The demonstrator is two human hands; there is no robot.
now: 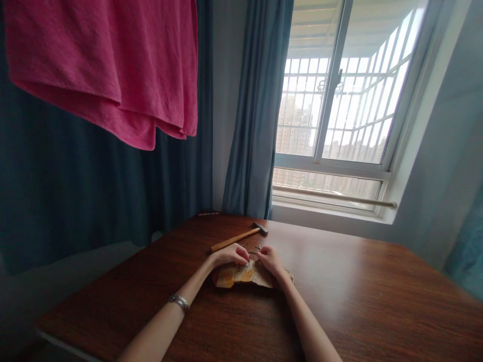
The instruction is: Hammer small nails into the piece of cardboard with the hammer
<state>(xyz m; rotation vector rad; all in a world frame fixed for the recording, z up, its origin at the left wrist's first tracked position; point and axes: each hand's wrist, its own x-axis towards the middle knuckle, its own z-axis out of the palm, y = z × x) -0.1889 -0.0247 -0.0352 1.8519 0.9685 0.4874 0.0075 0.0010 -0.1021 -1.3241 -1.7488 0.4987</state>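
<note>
A torn, uneven piece of cardboard (247, 274), tan and yellow and dotted with many small holes, lies on the table under my hands. My left hand (234, 253) is closed in a pinch at its far edge, on a thin nail (249, 261) that points down to the cardboard. Close by on the right, my right hand (269, 259) is also pinched, and what its fingertips hold is too small to make out. Several loose nails (258, 247) lie just beyond my fingers. Behind my left hand rests a hammer (236, 240) with a wooden handle and dark metal head.
The brown wooden table (362, 296) extends to both sides, its far edge near a blue curtain (252, 125) and a barred window (332, 110). A pink towel (113, 65) hangs at the upper left. A bracelet (179, 302) circles my left wrist.
</note>
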